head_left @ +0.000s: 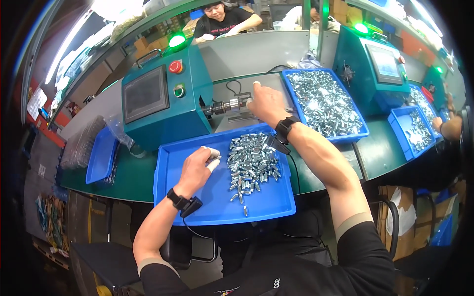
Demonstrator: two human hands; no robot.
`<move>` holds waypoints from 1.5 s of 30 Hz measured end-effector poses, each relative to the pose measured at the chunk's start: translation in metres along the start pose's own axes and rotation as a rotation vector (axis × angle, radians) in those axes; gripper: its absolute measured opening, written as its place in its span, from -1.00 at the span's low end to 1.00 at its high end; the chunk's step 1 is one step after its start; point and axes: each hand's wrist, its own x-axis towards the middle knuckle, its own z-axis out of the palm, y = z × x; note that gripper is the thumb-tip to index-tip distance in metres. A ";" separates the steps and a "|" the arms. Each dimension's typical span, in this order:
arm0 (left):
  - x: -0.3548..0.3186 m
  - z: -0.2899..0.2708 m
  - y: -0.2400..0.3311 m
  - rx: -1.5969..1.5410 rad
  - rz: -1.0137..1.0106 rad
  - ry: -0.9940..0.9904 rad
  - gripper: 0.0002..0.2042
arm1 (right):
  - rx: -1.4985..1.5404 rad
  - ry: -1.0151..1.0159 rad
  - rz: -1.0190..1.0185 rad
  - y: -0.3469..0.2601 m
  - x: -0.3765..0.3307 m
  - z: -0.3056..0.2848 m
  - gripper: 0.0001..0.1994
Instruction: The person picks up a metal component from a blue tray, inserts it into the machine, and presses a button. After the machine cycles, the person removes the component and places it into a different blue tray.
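My left hand point(195, 170), with white covers on its fingertips, is over the left part of a shallow blue tray point(197, 213). Its thumb and fingers pinch a small metal part point(218, 157), partly hidden by the fingers. A heap of small, shiny metal parts point(252, 163) lies in the tray just right of that hand. My right hand point(269, 103), also with covered fingertips, reaches forward to the metal chuck point(224, 107) on a teal machine point(168, 93). Its fingers are curled close at the chuck's end; whatever they grip there is hidden.
Another blue tray point(366, 133), full of metal parts, stands right of my right hand. Beyond it is a second teal machine point(375, 69). An empty-looking blue bin point(101, 155) leans at the left. A person point(222, 22) sits across the grey partition point(252, 52); another person's hand point(437, 123) is far right.
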 end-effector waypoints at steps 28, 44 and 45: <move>0.166 0.020 0.057 0.142 0.287 0.101 -0.81 | -0.217 0.489 -0.045 0.218 -0.047 -0.090 -0.70; 0.201 0.041 0.041 0.392 0.378 0.007 -0.80 | 0.727 0.325 -0.235 0.098 -0.165 -0.040 -0.72; 0.202 0.042 0.041 0.412 0.400 0.016 -0.78 | 0.763 0.306 -0.226 0.096 -0.164 -0.040 -0.72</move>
